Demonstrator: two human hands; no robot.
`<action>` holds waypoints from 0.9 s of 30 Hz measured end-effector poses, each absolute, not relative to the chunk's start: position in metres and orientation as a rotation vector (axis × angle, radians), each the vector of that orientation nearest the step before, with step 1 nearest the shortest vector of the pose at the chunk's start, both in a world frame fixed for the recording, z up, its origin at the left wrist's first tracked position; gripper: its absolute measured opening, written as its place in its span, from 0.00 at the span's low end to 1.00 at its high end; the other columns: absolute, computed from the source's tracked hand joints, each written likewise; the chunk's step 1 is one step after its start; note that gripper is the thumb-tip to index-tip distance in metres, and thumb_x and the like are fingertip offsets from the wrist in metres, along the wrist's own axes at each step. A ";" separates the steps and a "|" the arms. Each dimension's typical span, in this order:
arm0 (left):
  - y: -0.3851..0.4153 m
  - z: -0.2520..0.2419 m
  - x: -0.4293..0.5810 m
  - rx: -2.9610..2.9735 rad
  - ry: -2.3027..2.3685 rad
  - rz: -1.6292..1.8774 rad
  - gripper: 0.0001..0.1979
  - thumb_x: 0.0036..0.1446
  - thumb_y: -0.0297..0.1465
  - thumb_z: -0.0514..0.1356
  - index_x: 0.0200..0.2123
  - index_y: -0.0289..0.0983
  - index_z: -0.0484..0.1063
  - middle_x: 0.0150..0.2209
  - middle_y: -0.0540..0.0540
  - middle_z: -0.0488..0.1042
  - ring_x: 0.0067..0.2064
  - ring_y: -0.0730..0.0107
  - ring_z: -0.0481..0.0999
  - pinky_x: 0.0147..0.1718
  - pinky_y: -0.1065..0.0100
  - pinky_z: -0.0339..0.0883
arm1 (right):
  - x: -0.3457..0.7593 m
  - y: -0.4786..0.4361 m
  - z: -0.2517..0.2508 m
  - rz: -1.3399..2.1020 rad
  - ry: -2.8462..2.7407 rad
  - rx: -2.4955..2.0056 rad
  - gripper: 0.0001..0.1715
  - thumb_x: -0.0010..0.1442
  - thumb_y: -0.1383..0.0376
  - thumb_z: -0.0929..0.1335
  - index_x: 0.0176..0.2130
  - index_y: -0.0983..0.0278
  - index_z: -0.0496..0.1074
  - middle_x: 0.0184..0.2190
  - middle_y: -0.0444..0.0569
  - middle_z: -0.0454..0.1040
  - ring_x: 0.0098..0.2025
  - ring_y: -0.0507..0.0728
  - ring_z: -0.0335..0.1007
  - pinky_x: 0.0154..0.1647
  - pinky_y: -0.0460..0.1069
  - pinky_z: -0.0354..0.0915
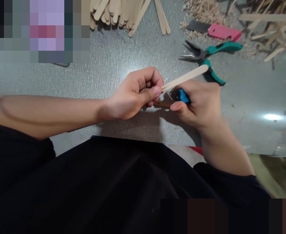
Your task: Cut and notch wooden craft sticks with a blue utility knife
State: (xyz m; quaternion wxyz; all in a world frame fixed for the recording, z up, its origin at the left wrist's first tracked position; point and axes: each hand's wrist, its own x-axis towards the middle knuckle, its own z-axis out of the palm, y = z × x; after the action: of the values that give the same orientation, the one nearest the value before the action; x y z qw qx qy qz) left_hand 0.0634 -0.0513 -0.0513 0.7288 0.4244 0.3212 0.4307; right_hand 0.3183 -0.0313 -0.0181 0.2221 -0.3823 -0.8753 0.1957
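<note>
My left hand (143, 92) pinches one end of a flat wooden craft stick (188, 77) between thumb and fingertips. That end looks notched or split, and the rounded end points up to the right. My right hand (198, 100) is closed around a blue-handled tool (182, 95), apparently small pliers or cutters, with its metal tip beside the pinched end of the stick. Most of this tool is hidden by the palm. Just beyond my right hand, green-handled needle-nose pliers (212, 52) lie with jaws spread, the stick's far end overlapping one handle in view.
A pink-handled cutter (224, 32) with a dark flat blade rests by a heap of wood shavings (203, 11). Many craft sticks (118, 11) are piled at the back, two more (161, 16) beside them. Thin wooden strips (277, 29) lie at the upper right. The grey table's near edge runs along my body.
</note>
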 end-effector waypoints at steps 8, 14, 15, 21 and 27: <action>-0.051 -0.050 0.066 0.939 0.727 0.946 0.31 0.63 0.56 0.84 0.36 0.41 0.74 0.28 0.52 0.76 0.27 0.74 0.74 0.27 0.69 0.71 | 0.317 -0.030 -0.015 0.567 -2.497 -1.102 0.51 0.79 0.20 0.56 0.42 0.57 0.79 0.30 0.50 0.78 0.31 0.62 0.73 0.34 0.59 0.51; -0.051 -0.049 0.068 0.919 0.712 0.973 0.27 0.67 0.49 0.82 0.36 0.41 0.72 0.28 0.53 0.75 0.25 0.75 0.70 0.26 0.68 0.67 | 0.318 -0.031 -0.018 0.531 -2.477 -1.162 0.52 0.77 0.18 0.55 0.36 0.56 0.75 0.28 0.51 0.76 0.29 0.61 0.68 0.33 0.59 0.52; -0.052 -0.049 0.068 0.914 0.689 0.980 0.27 0.67 0.50 0.82 0.36 0.41 0.72 0.28 0.53 0.75 0.25 0.76 0.70 0.26 0.68 0.67 | 0.318 -0.031 -0.018 0.529 -2.467 -1.151 0.52 0.77 0.18 0.56 0.36 0.56 0.74 0.27 0.50 0.75 0.28 0.61 0.66 0.33 0.59 0.52; -0.053 -0.050 0.068 0.945 0.727 0.978 0.28 0.67 0.52 0.82 0.35 0.41 0.72 0.28 0.53 0.74 0.26 0.75 0.71 0.28 0.68 0.69 | 0.317 -0.031 -0.019 0.524 -2.463 -1.072 0.51 0.80 0.21 0.58 0.39 0.58 0.79 0.27 0.48 0.73 0.28 0.59 0.65 0.33 0.58 0.52; -0.053 -0.056 0.071 0.955 0.668 1.009 0.29 0.65 0.53 0.82 0.34 0.43 0.70 0.28 0.53 0.72 0.27 0.73 0.67 0.27 0.65 0.63 | 0.317 -0.032 -0.019 0.542 -2.490 -1.154 0.53 0.76 0.17 0.55 0.38 0.56 0.75 0.28 0.49 0.76 0.28 0.60 0.67 0.33 0.58 0.52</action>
State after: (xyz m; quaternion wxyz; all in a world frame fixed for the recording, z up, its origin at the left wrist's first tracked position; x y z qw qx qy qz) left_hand 0.0715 -0.0532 -0.0564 0.7172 0.4318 0.3018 0.4562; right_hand 0.3172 -0.0317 -0.0187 0.1714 -0.4064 -0.8769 0.1908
